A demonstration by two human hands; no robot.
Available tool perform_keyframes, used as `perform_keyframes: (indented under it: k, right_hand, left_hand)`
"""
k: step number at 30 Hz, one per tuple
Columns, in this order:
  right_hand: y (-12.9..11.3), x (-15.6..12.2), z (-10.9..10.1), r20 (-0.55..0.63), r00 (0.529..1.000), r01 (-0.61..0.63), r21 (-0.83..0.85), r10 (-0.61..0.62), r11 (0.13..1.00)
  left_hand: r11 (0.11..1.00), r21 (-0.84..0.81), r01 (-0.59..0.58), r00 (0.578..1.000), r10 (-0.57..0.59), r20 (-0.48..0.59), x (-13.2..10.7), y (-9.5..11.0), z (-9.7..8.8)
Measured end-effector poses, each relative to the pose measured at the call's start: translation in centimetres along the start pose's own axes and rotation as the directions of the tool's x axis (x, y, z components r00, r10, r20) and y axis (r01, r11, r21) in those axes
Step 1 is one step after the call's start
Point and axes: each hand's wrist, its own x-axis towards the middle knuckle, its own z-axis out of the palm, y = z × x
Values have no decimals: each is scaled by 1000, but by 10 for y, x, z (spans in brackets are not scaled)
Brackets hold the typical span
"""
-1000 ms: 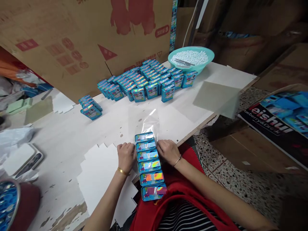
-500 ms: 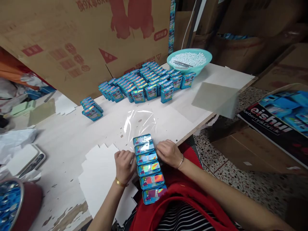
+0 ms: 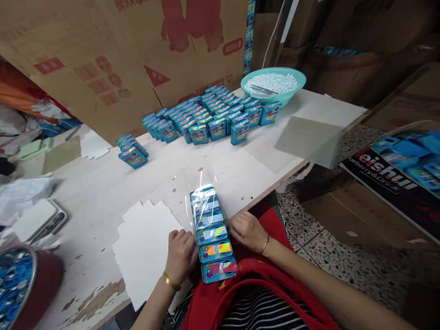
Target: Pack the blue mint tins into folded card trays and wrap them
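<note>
Clock positions are read from the row of six blue tins (image 3: 213,250), with twelve pointing away from the wearer. The row runs lengthwise toward the wearer at the tabletop (image 3: 165,178) edge, its near end over a red garment (image 3: 220,302). A clear film (image 3: 206,195) covers the far tins and catches glare. The left hand (image 3: 181,256) is at eight o'clock, close against the row, its fingers curled inward; whether they are clamped on the film or a tin cannot be told. The right hand (image 3: 248,231) is at three o'clock, its fingers likewise curled beside the row; their tips are hidden, so their grip cannot be told. White sheets (image 3: 144,252) lie fanned at nine o'clock. Four or so tins stand at ten (image 3: 133,158); a larger block of upright tins (image 3: 199,135) stands at twelve, before a cardboard carton (image 3: 103,36). At one o'clock, a turquoise bowl (image 3: 292,91) holds white pellets (image 3: 278,80).
</note>
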Motion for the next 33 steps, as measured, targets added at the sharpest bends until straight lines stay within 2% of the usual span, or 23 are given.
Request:
perform_keyframes:
  k: [5, 7, 11, 13, 15, 17, 19, 20, 22, 23, 25, 26, 27, 28, 30, 31, 32, 33]
  right_hand:
    - [-12, -23, -9, 72, 995, 62, 55, -66, 997]
    - [-15, -33, -6, 80, 986, 139, 79, -145, 987]
    - [-16, -55, -6, 194, 926, 295, 165, -324, 941]
    - [-17, -60, -10, 278, 891, 309, 207, -359, 928]
    - [-16, -56, -15, 310, 882, 291, 232, -354, 928]
    - [-9, -42, -21, 298, 923, 188, 207, -245, 960]
    - [7, -22, -25, 253, 968, -33, 127, 0, 991]
    - [18, -11, -26, 224, 964, -166, 78, 145, 983]
    - [42, 8, -28, 171, 906, -394, 10, 386, 919]
    - [53, 14, -29, 144, 875, -469, 13, 463, 883]
    - [70, 20, -29, 64, 826, -563, 124, 560, 817]
    - [73, 20, -29, 14, 801, -585, 231, 598, 778]
    - [74, 18, -28, -32, 770, -587, 358, 638, 726]
    - [71, 17, -27, -57, 735, -572, 483, 675, 663]
    - [57, 15, -25, -40, 679, -530, 665, 734, 527]
    - [48, 16, -25, -18, 663, -515, 715, 749, 473]
    - [38, 18, -24, 2, 653, -504, 748, 757, 433]
    - [28, 20, -24, 16, 646, -496, 768, 763, 404]
  left_hand:
    - [990, -124, -66, 997, 69, 19, -29, 22, -8]
    - [980, -185, -74, 997, 78, 13, -41, 31, -5]
    - [964, -241, -115, 991, 129, 44, -68, 41, 2]
    - [950, -273, -154, 981, 181, 76, -74, 42, 2]
    - [936, -304, -176, 975, 207, 75, -69, 42, 0]
    - [942, -297, -155, 983, 176, 44, -49, 45, 0]
    - [965, -248, -84, 996, 90, 13, -18, 50, 3]
    - [976, -215, -43, 999, 44, 0, -2, 54, 6]
    - [985, -171, -4, 1000, 1, -12, 30, 63, 13]
    - [984, -176, -6, 1000, 4, -9, 43, 66, 16]
    - [967, -255, -15, 1000, 9, -27, 60, 65, 19]
    - [948, -320, -1, 997, -25, -78, 64, 59, 19]
    - [922, -387, 31, 983, -100, -157, 68, 50, 17]
    - [892, -445, 78, 945, -208, -252, 70, 37, 14]
    - [830, -528, 178, 806, -431, -405, 75, 3, 7]
    - [795, -565, 223, 739, -516, -434, 79, -15, 3]
    - [748, -612, 258, 695, -583, -421, 85, -33, 0]
    - [685, -674, 277, 677, -637, -369, 90, -48, -2]
